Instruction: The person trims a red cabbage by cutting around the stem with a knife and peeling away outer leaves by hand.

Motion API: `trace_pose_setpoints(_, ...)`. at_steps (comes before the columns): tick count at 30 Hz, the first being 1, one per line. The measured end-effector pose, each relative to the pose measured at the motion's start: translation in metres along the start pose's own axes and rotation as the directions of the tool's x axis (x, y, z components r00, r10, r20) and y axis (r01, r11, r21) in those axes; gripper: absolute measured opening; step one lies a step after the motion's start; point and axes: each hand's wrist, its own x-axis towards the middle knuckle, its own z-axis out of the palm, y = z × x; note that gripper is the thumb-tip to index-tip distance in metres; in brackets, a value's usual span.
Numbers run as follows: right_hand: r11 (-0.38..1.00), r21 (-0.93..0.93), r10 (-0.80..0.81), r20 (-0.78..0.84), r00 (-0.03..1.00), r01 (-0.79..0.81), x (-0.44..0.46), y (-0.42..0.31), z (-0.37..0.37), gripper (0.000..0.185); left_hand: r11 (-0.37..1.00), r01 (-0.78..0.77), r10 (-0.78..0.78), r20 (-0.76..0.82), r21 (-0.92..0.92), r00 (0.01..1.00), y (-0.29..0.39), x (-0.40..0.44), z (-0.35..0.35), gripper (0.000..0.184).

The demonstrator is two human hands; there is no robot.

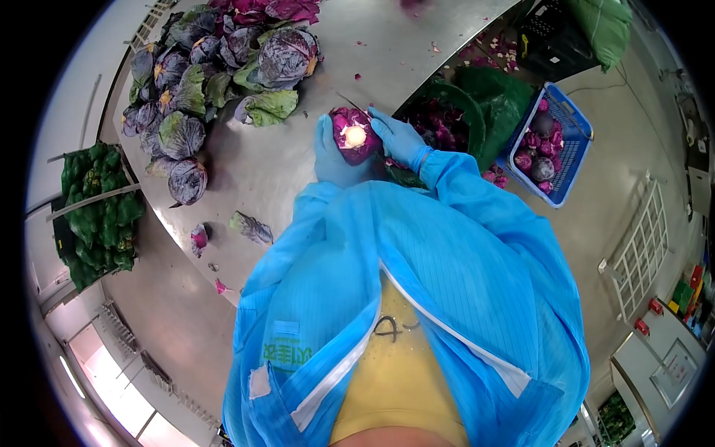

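A trimmed red cabbage (353, 141), its pale cut stem facing up, rests in my blue-gloved left hand (333, 162), whose fingers and palm wrap its left side and underside. At the cabbage's right edge is my right hand (401, 139), also gloved, with its fingers curled and close against the leaves. A thin dark blade, seemingly a knife (350, 101), juts from the right hand's fingertips across the far side of the cabbage; its handle is hidden in the hand. Both hands are over the near edge of the metal table (350, 45).
Untrimmed red cabbages (182, 134) are heaped at the table's left, with loose leaves (252, 227) nearer me. Right of the table stand a green bin (465, 112) of leaf scraps and a blue basket (573, 160) holding trimmed cabbages. A black crate (555, 41) is farther back.
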Motion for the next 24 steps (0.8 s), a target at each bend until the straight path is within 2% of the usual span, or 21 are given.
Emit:
trace_pose_setpoints(4, 0.991, -0.119, 0.058, -0.018, 0.998, -0.060, -0.001, -0.007, -0.004, 0.053, 0.999, -0.024, 0.024, 0.003, 0.032, 1.000, 0.003, 0.001, 0.001, 0.103)
trace_pose_setpoints(7, 0.974, -0.224, 0.029, -0.072, 0.997, -0.044, 0.001, -0.008, -0.003, 0.052, 0.999, -0.041, 0.042, -0.023, 0.032, 0.999, 0.005, 0.001, 0.002, 0.102)
trace_pose_setpoints(11, 0.959, -0.270, 0.065, -0.075, 0.995, -0.083, 0.000, -0.011, -0.007, 0.054, 0.999, -0.023, 0.021, 0.047, 0.039, 0.999, 0.010, 0.007, -0.004, 0.102)
trace_pose_setpoints(13, 0.982, -0.174, 0.068, -0.046, 0.997, -0.075, 0.004, -0.008, -0.009, 0.053, 0.999, -0.013, 0.010, 0.066, 0.045, 0.998, 0.008, 0.009, -0.004, 0.102)
trace_pose_setpoints(16, 0.978, -0.200, 0.047, -0.088, 0.995, -0.064, 0.006, -0.005, -0.014, 0.051, 0.988, -0.068, 0.050, 0.127, 0.139, 0.991, 0.002, 0.008, -0.001, 0.112)
trace_pose_setpoints(17, 0.978, -0.200, 0.046, -0.089, 0.995, -0.064, 0.009, 0.000, -0.016, 0.051, 0.987, -0.101, 0.090, 0.091, 0.125, 0.992, 0.001, 0.006, 0.001, 0.108)
trace_pose_setpoints(19, 0.983, -0.092, 0.147, -0.131, 0.980, -0.160, 0.015, 0.006, -0.021, 0.049, 0.984, -0.136, 0.131, 0.050, 0.114, 0.990, 0.000, 0.003, 0.004, 0.103)
trace_pose_setpoints(21, 0.987, -0.118, 0.093, -0.109, 0.990, -0.106, 0.021, 0.005, -0.022, 0.049, 0.999, -0.027, 0.028, 0.014, -0.042, 1.000, -0.001, -0.003, 0.005, 0.105)
trace_pose_setpoints(22, 0.987, -0.146, 0.048, -0.084, 0.995, -0.060, 0.017, 0.004, -0.022, 0.050, 0.999, -0.021, 0.022, 0.026, -0.040, 0.999, -0.004, -0.009, 0.004, 0.105)
trace_pose_setpoints(23, 0.993, -0.024, 0.113, -0.082, 0.990, -0.116, 0.018, -0.002, -0.020, 0.051, 0.999, -0.033, 0.034, 0.029, -0.044, 0.999, -0.009, -0.007, 0.004, 0.106)
trace_pose_setpoints(24, 0.993, -0.023, 0.110, -0.088, 0.990, -0.113, 0.023, -0.003, -0.020, 0.051, 0.998, -0.043, 0.044, 0.021, -0.047, 0.999, -0.012, -0.002, 0.004, 0.107)
